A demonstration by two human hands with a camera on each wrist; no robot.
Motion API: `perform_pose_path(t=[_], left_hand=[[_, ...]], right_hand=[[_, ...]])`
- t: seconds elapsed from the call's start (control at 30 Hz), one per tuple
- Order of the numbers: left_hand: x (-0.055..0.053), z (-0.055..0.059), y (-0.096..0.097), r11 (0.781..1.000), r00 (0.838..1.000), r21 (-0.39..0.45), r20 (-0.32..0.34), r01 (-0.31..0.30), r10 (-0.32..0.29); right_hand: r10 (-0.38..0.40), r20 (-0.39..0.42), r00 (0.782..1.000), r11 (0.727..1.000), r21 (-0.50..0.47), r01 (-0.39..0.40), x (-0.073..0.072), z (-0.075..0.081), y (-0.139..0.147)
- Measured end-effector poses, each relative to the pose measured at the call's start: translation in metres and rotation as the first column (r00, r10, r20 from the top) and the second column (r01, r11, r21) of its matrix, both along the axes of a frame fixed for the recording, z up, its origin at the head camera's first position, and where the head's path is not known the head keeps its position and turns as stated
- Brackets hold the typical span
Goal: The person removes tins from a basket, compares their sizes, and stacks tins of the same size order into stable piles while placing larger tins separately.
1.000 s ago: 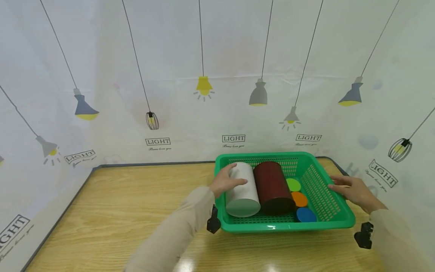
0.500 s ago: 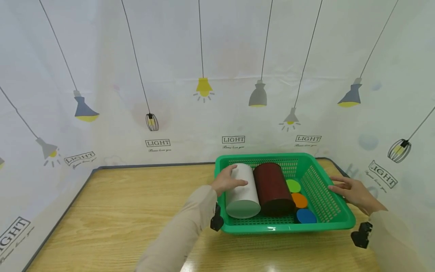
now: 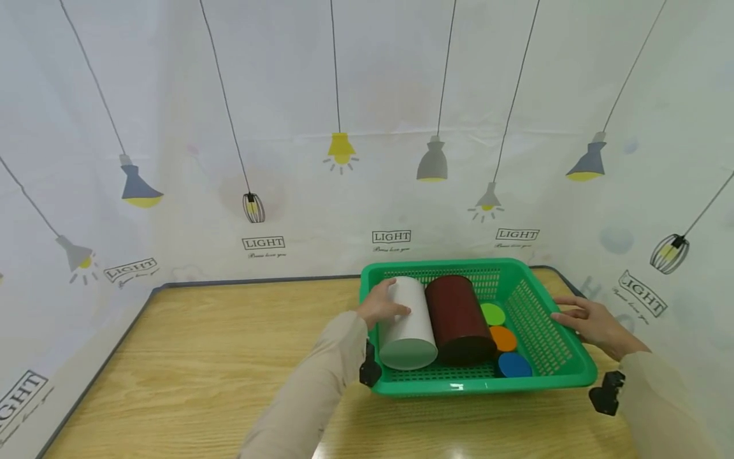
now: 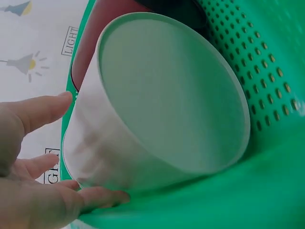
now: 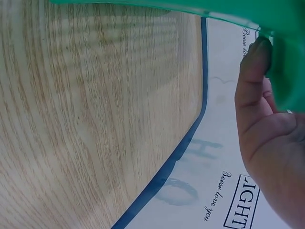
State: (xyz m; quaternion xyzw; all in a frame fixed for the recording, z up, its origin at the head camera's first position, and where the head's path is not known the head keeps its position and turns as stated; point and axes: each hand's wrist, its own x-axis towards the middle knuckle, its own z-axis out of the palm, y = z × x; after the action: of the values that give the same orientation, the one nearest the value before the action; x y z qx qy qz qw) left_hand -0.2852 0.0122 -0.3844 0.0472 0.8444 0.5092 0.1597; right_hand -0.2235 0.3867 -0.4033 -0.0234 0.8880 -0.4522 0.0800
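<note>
In the head view, a white cylindrical canister (image 3: 408,322) lies on its side in a green plastic basket (image 3: 459,386). My left hand (image 3: 383,304) reaches over the basket's left rim to it, thumb and fingers spread. The left wrist view shows fingers between the canister's side and the basket wall, while the thumb appears just off its surface. A dark red canister (image 3: 460,319) lies alongside the white one. At the right rim, my right hand (image 3: 596,326) grips the basket; in the right wrist view a finger (image 5: 252,71) presses beneath the rim.
Right of the canisters, a lime green lid (image 3: 492,314), an orange lid (image 3: 503,339) and a blue lid (image 3: 514,364) show inside the basket. The basket rests on a wooden table (image 3: 229,357), walled by printed white cloth (image 3: 309,210) behind and at both sides.
My left thumb has drawn in slightly over the white canister, and the left forearm has shifted a little to the right. The right hand still holds the rim; basket and canisters have stayed put.
</note>
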Motion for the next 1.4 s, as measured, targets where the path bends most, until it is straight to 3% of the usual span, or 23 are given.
perform_pose_path(t=[0.4, 0.63, 0.77, 1.0, 1.4], left_hand=[[-0.003, -0.008, 0.010, 0.998, 0.997, -0.045, -0.054, -0.050, 0.048], [-0.004, -0.013, 0.012, 0.998, 0.997, 0.017, -0.042, -0.064, 0.065], [-0.005, -0.016, 0.013, 0.993, 0.996, 0.081, -0.011, -0.083, 0.085], [-0.006, -0.021, 0.015, 0.985, 0.985, 0.097, 0.106, -0.143, 0.132], [-0.003, -0.022, 0.016, 0.976, 0.971, 0.097, 0.163, -0.193, 0.176]], right_hand=[[-0.025, 0.036, 0.999, 0.999, -0.043, 0.027, -0.003, -0.002, 0.004], [-0.028, 0.037, 0.999, 0.998, -0.062, 0.030, -0.002, -0.002, 0.006], [-0.032, 0.045, 0.998, 0.996, -0.083, 0.036, -0.002, -0.003, 0.006], [-0.036, 0.058, 0.998, 0.993, -0.114, 0.043, -0.003, -0.004, 0.006], [-0.032, 0.056, 0.998, 0.994, -0.100, 0.037, -0.002, -0.002, 0.004]])
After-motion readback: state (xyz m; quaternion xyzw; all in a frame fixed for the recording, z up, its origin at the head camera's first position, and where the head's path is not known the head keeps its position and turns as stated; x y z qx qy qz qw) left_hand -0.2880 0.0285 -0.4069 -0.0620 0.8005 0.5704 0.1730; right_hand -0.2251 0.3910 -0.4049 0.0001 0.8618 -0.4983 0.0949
